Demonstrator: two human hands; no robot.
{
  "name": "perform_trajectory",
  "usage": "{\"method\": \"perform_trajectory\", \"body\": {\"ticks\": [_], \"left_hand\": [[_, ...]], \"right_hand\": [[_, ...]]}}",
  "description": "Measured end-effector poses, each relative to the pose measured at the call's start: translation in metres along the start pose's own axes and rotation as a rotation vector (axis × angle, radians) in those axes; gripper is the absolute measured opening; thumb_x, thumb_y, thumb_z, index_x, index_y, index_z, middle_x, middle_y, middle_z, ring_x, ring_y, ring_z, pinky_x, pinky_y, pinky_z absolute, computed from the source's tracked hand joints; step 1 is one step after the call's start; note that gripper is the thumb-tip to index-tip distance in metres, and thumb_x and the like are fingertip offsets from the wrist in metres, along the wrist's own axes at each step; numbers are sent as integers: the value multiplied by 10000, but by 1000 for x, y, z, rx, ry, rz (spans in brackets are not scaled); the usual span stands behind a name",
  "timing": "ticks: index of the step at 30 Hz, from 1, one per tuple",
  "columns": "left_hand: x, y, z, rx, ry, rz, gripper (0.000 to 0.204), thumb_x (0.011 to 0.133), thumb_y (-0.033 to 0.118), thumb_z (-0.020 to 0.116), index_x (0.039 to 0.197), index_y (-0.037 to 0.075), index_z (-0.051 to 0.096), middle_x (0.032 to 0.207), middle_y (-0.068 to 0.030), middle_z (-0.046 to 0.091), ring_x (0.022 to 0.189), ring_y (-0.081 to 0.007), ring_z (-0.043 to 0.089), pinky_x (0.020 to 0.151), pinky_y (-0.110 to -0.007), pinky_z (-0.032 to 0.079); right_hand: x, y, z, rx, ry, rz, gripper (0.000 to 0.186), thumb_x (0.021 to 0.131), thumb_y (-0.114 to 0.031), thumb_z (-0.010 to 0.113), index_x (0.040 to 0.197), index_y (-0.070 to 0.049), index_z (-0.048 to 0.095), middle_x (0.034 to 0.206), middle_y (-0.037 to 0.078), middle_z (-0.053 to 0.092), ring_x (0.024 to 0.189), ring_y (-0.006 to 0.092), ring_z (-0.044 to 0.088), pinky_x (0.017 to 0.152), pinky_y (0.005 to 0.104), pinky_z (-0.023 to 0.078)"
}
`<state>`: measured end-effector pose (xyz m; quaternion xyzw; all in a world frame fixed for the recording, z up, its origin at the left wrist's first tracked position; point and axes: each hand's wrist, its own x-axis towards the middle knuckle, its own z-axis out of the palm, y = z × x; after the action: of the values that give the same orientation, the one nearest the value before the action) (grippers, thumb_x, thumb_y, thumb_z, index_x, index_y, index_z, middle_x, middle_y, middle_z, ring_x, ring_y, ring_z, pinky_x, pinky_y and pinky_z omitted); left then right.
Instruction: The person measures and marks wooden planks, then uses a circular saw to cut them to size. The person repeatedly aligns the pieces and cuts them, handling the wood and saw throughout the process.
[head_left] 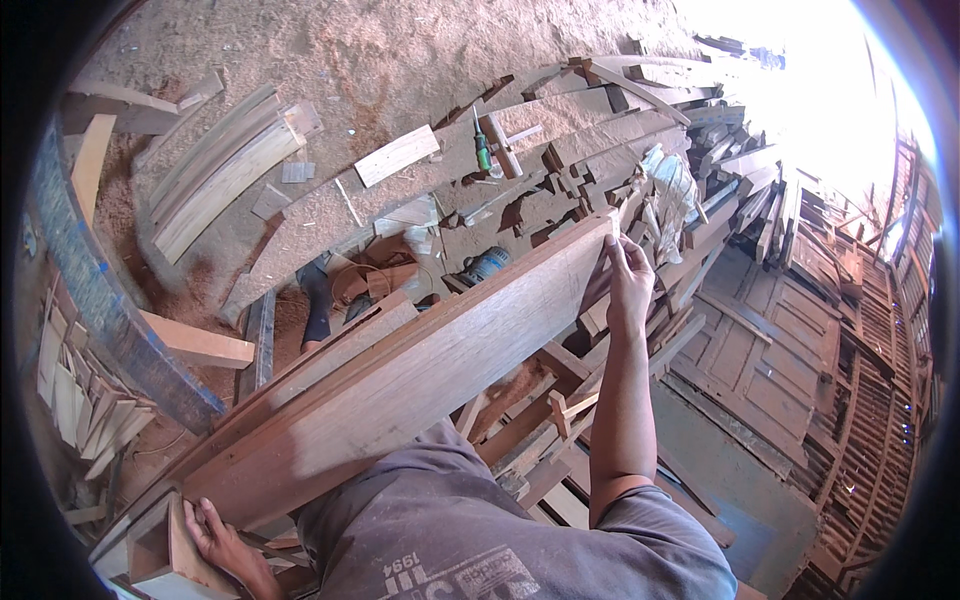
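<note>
Holding a long plank (400,380) by both ends is the step in hand, as I judge it: the board runs from lower left to upper right across the person's front, tilted on edge, its broad face toward the camera. A second, narrower board (330,350) lies against its upper edge on the left.

Behind it, the sawdust-covered counter (330,210) carries offcuts, a pale flat piece (397,155) and a green-handled tool (482,150). A stack of curved slats (220,170) lies to the upper left, and carved door panels (770,350) lie at the right.

The right hand (628,285) has its grip pinching the plank's far end, fingers curled over the top corner. The left hand (215,535) is pressed against the near end, next to a small wooden box (160,550); whether its grip closes round the wood I cannot tell.

Any shift of the plank next would call for both ends moving together, since a board this long would swing into the piled offcuts.
</note>
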<state>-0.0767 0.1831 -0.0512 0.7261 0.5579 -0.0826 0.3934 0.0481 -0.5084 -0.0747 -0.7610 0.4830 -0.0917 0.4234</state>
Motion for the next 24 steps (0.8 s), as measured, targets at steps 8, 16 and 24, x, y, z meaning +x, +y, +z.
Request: {"method": "perform_trajectory", "body": {"ticks": [8, 16, 24], "left_hand": [[-5, 0, -2, 136, -23, 116, 482, 1064, 229, 730, 1468, -17, 639, 1328, -122, 693, 1207, -210, 633, 1038, -366, 503], [-8, -2, 13, -255, 4, 84, 419, 1007, 25, 789, 1388, -83, 654, 1203, -88, 734, 1082, -128, 693, 982, -269, 568], [-14, -2, 17, -265, 4, 125, 401, 1002, 71, 817, 1355, -68, 685, 1199, -88, 742, 1086, -126, 675, 971, -275, 549]], "right_hand": [[6, 12, -5, -191, 9, -110, 364, 1065, -279, 733, 1305, -4, 744, 1248, 95, 741, 1069, 167, 683, 916, 314, 547], [34, 47, -33, -386, -161, -254, 493, 1099, -254, 661, 1520, -1, 610, 1514, 162, 617, 1378, 266, 580, 1134, 413, 506], [30, 32, -32, -286, -137, -44, 517, 1083, -377, 668, 1484, -50, 665, 1495, 120, 594, 1290, 248, 600, 1020, 382, 534]]}}
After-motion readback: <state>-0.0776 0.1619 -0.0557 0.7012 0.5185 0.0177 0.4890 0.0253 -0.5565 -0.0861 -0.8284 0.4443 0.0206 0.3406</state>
